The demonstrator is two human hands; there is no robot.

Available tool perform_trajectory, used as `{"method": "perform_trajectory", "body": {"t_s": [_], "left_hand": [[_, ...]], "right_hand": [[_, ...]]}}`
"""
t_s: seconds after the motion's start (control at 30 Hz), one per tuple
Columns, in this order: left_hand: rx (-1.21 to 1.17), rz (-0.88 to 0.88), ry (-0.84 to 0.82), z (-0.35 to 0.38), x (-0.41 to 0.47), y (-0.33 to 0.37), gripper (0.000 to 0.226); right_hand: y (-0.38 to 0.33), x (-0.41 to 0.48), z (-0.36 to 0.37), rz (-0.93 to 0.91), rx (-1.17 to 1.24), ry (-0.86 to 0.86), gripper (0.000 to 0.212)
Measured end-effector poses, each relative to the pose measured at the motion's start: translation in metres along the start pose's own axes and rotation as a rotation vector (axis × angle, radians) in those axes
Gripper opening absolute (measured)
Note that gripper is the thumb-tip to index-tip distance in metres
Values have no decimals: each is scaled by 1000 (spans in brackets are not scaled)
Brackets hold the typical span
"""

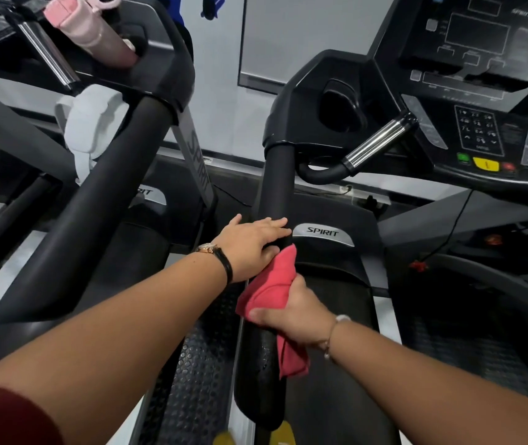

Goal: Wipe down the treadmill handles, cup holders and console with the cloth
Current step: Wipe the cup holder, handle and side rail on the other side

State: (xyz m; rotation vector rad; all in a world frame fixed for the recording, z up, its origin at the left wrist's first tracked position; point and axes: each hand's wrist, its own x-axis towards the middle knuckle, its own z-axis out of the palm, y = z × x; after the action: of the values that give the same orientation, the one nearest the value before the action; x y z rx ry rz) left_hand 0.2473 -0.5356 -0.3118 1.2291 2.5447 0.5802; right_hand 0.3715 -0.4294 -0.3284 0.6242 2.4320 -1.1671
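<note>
Two hands on one black padded treadmill handle (273, 187), red fabric cloth (270, 292) included.
Left hand (251, 244) is laid flat across the handle, fingers straight, nothing gripped. Right hand (294, 311), just below it, is curled round the cloth, which is bunched against the handle with one end hanging down. Black moulded cup holder (339, 107) is set at the handle's top; dark keypad console (480, 101) is located to its right. Pink cylindrical bottle (90, 32) and white folded towel (94, 123) are noted on the neighbouring treadmill (89, 200).
</note>
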Motion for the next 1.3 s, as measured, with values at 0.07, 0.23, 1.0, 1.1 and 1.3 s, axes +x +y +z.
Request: {"method": "perform_trajectory", "body": {"t_s": [0.07,0.23,1.0,1.1,1.3], "left_hand": [[6,-3,-31,5,-5,-3,48],[-6,-25,-15,8,-5,-5,47],[-6,-62,-53,1,-4,-2,48],[2,-70,-60,-1,-6,0,48],[36,-76,-74,-1,-8,2,50]], "right_hand": [[4,9,-7,-50,-71,39,133],[18,-14,8,-394,-244,289,107],[-14,-36,14,-827,-868,17,63],[-7,-55,23,-936,-874,-75,65],[25,-35,0,-982,-659,-40,43]]}}
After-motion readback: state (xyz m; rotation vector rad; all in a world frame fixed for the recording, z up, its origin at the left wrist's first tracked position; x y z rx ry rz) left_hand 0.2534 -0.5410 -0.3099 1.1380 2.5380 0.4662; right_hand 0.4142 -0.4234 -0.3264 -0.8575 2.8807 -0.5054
